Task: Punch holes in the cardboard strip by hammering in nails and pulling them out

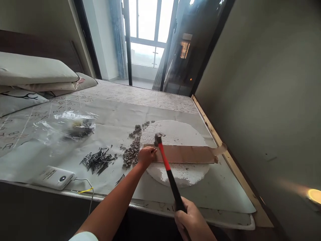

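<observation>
My right hand (189, 216) is wrapped round the black grip of a hammer (164, 155) with a red neck. The hammer's metal head is up near my left fingers, over the left end of a brown cardboard strip (185, 154). There my left hand (146, 155) pinches a small dark piece that looks like a nail (155, 149), mostly hidden by the fingers. Under the strip lies a round white foam board (173, 130). Grey gravel (131, 152) is heaped along the board's left edge. Further left is a pile of loose nails (99, 160).
A clear plastic bag (75, 124) with something in it lies behind the nails. In front, a white power bank (54, 177) has a cable (86, 180) hanging over the mattress edge. Pillows (37, 72) are stacked far left. A wooden rail (215, 134) and wall stand to the right.
</observation>
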The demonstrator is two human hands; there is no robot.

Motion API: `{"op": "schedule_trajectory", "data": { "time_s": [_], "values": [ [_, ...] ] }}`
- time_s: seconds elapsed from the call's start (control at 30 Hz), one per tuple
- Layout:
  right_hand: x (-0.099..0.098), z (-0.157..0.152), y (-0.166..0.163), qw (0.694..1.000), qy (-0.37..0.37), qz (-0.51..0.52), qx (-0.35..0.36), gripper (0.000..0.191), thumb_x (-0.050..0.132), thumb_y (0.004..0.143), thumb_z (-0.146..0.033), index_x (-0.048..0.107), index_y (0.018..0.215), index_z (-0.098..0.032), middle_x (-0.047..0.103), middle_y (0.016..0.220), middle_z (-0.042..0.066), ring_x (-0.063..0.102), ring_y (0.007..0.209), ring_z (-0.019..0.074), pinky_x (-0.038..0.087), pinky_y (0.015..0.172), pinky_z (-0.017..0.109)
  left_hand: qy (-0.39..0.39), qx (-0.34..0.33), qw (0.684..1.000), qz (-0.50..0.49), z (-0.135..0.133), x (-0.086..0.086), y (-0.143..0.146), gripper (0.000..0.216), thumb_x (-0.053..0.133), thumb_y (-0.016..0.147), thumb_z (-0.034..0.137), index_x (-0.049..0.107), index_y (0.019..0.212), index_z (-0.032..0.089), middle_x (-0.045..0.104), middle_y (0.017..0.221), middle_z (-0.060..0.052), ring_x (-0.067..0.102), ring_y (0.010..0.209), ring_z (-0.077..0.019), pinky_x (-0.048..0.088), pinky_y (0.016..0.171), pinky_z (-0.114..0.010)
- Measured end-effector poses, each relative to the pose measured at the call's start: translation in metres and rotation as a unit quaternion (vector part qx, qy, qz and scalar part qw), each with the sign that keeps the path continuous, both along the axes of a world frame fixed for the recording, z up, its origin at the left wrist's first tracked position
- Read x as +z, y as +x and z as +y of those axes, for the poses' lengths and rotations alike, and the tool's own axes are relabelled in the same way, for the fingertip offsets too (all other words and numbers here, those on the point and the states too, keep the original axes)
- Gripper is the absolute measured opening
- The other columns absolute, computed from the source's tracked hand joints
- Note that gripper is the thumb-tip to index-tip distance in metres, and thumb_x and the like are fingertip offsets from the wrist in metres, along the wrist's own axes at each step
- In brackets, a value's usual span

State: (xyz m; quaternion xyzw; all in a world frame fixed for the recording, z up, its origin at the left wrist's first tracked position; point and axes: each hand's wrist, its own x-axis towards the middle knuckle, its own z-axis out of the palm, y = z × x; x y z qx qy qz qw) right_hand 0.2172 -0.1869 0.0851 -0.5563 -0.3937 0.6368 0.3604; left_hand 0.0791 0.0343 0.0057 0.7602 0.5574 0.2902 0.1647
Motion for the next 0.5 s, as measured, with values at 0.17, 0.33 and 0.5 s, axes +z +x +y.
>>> {"op": "schedule_trajectory", "data": {
  "time_s": [0.17,0.33,0.5],
  "values": [
    [0.015,0.002,0.0,1.0,0.025,0.015,-0.012,0.008,0.045,0.066,-0.025,0.038,0.064,-0.021,0.026,0.037,-0.013,0.022,0.028,0.0034,0.016,0.028,0.016,0.017,-0.011,1.0,0.0,0.002,0.0,0.0,0.023,0.051,0.079,0.03,0.069,0.072,0.019,0.068,0.075,-0.005,0.059,0.07,-0.0171,0.036,0.06,-0.025],
    [0.008,0.004,0.002,1.0,0.005,0.023,-0.001,0.004,0.042,0.066,-0.02,0.039,0.069,-0.021,0.027,0.033,-0.013,0.024,0.024,0.0049,0.018,0.025,0.015,0.028,-0.021,0.999,0.011,0.006,-0.001,0.0,0.027,0.046,0.079,0.03,0.068,0.071,0.018,0.068,0.074,-0.005,0.058,0.068,-0.0165,0.035,0.06,-0.025],
    [0.01,0.007,0.006,0.999,0.028,0.019,-0.007,0.005,0.044,0.066,-0.017,0.046,0.071,-0.018,0.037,0.039,-0.01,0.032,0.03,0.0052,0.024,0.031,0.016,0.036,-0.028,0.998,0.03,0.011,-0.001,0.002,0.026,0.046,0.078,0.028,0.066,0.066,0.018,0.066,0.072,-0.005,0.057,0.068,-0.0159,0.036,0.061,-0.024]
  ]
}}
